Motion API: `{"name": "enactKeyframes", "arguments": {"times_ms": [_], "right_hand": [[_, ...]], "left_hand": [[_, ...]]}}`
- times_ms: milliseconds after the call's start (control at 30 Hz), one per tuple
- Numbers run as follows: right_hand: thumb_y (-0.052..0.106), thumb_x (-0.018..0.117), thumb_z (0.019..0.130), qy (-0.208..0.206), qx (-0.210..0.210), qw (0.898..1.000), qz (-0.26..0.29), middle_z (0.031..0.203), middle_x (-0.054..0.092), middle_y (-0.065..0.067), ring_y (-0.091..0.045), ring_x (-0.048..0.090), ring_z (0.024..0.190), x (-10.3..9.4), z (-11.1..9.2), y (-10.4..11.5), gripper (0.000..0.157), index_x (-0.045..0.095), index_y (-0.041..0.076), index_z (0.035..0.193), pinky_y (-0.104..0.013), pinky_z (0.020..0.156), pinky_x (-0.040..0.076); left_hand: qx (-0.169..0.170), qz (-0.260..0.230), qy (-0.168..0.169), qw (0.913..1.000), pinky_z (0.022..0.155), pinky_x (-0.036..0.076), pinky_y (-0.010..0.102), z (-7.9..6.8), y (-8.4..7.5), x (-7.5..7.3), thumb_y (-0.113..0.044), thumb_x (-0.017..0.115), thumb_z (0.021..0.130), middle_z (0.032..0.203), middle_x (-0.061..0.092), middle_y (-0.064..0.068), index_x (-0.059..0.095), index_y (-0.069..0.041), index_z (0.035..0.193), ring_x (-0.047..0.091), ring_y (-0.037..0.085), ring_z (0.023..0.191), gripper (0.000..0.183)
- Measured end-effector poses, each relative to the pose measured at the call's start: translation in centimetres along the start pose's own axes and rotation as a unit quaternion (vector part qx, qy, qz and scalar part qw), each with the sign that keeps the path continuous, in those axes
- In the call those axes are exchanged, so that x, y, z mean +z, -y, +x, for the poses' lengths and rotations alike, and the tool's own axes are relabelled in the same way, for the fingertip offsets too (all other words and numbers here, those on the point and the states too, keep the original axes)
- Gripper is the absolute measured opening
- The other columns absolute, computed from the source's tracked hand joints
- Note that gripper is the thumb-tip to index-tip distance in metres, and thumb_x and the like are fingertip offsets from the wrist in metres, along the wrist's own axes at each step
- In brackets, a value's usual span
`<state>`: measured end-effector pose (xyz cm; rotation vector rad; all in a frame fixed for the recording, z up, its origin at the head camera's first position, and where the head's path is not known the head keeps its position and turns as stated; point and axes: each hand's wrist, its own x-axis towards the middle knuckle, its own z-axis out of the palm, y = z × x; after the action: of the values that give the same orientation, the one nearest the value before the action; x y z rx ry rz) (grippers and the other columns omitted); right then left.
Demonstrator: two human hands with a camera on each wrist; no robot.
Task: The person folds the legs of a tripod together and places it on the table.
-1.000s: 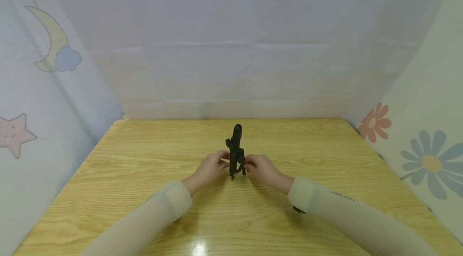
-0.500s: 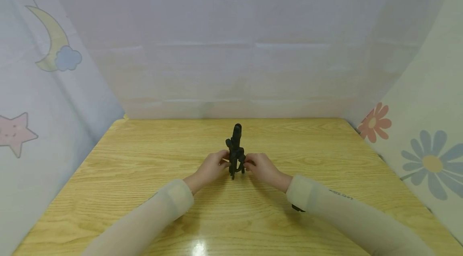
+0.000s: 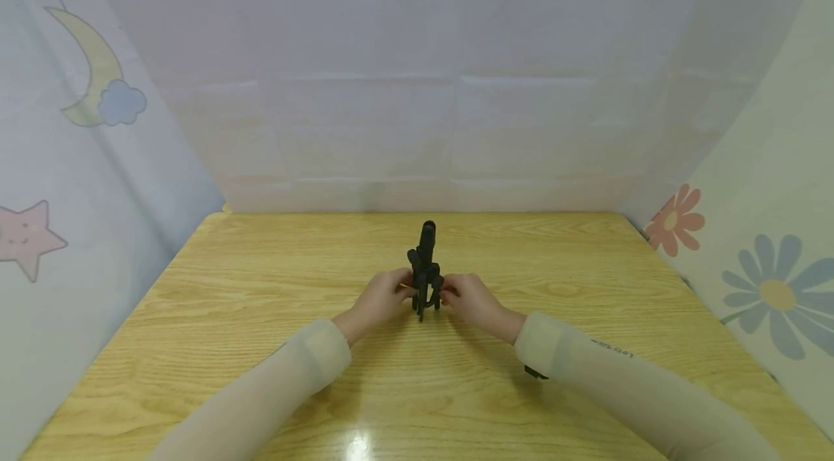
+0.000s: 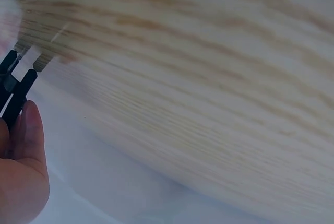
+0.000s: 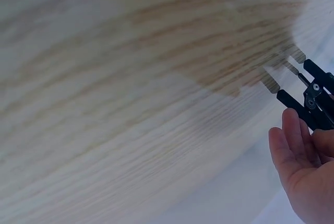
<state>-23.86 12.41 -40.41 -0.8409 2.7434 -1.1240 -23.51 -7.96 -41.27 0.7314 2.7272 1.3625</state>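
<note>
A small black tripod stands upright at the middle of the wooden table, its legs pointing down and a slim head part rising toward the back. My left hand pinches its left side between thumb and fingers. From the other side my right hand pinches a leg low down. In the left wrist view, the fingers of the left hand lie against a dark leg. The right wrist view shows legs joined by a hinged brace, with the right hand gripping just below.
The wooden table reaches back to a pale cloth wall. Printed cloth walls with a moon and flowers stand at the left and right. A small black item shows under the right cuff.
Both hands have shifted slightly, the left one a little inward to the right. The tripod's legs have turned or moved a little between the fingers; both grips stay on it.
</note>
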Motion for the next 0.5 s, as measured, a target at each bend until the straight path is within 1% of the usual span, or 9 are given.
{"name": "enactKeyframes", "arguments": {"times_ms": [133, 200, 300, 400, 500], "right_hand": [[-0.003, 0.059, 0.094, 0.003, -0.007, 1.000, -0.005, 0.084, 0.069, -0.013, -0.022, 0.064, 0.074, -0.02, 0.06, -0.12, 0.011, 0.069, -0.004, 0.097, -0.027, 0.062, 0.051], [-0.003, 0.059, 0.094, 0.003, -0.011, 1.000, -0.009, 0.083, 0.069, -0.013, -0.019, 0.062, 0.071, 0.01, 0.13, -0.22, 0.011, 0.069, -0.004, 0.097, -0.026, 0.060, 0.050], [-0.002, 0.059, 0.094, -0.001, -0.018, 1.000, -0.013, 0.081, 0.069, -0.013, -0.014, 0.059, 0.067, 0.07, 0.27, -0.35, 0.010, 0.069, -0.004, 0.095, -0.024, 0.058, 0.048], [-0.003, 0.060, 0.094, -0.010, -0.029, 0.999, -0.014, 0.079, 0.069, -0.012, -0.010, 0.055, 0.063, 0.14, 0.39, -0.53, 0.010, 0.069, -0.004, 0.093, -0.023, 0.056, 0.047], [-0.004, 0.060, 0.093, -0.022, -0.036, 0.999, -0.015, 0.078, 0.068, -0.011, -0.010, 0.053, 0.061, 0.29, 0.47, -0.70, 0.009, 0.070, -0.003, 0.090, -0.024, 0.056, 0.047]], "left_hand": [[0.008, -0.002, 0.000, 1.0000, 0.088, 0.054, 0.036, 0.18, 0.20, -0.05, -0.004, 0.061, 0.094, 0.101, 0.072, 0.009, 0.069, -0.001, 0.104, 0.067, 0.025, 0.100, 0.013], [0.018, -0.004, 0.000, 0.9998, 0.086, 0.054, 0.034, 0.26, 0.31, -0.10, -0.003, 0.061, 0.093, 0.100, 0.072, 0.010, 0.069, 0.000, 0.103, 0.068, 0.025, 0.098, 0.014], [0.020, -0.013, 0.004, 0.9997, 0.083, 0.055, 0.032, 0.37, 0.44, -0.19, -0.002, 0.062, 0.092, 0.101, 0.072, 0.011, 0.070, 0.001, 0.104, 0.068, 0.024, 0.095, 0.015], [0.013, -0.018, 0.011, 0.9997, 0.079, 0.056, 0.032, 0.43, 0.58, -0.24, -0.001, 0.062, 0.092, 0.103, 0.071, 0.012, 0.070, 0.001, 0.107, 0.069, 0.025, 0.095, 0.017], [-0.005, -0.024, 0.018, 0.9995, 0.074, 0.056, 0.033, 0.51, 0.70, -0.26, -0.002, 0.060, 0.094, 0.107, 0.071, 0.012, 0.070, -0.001, 0.111, 0.069, 0.025, 0.095, 0.020]]}}
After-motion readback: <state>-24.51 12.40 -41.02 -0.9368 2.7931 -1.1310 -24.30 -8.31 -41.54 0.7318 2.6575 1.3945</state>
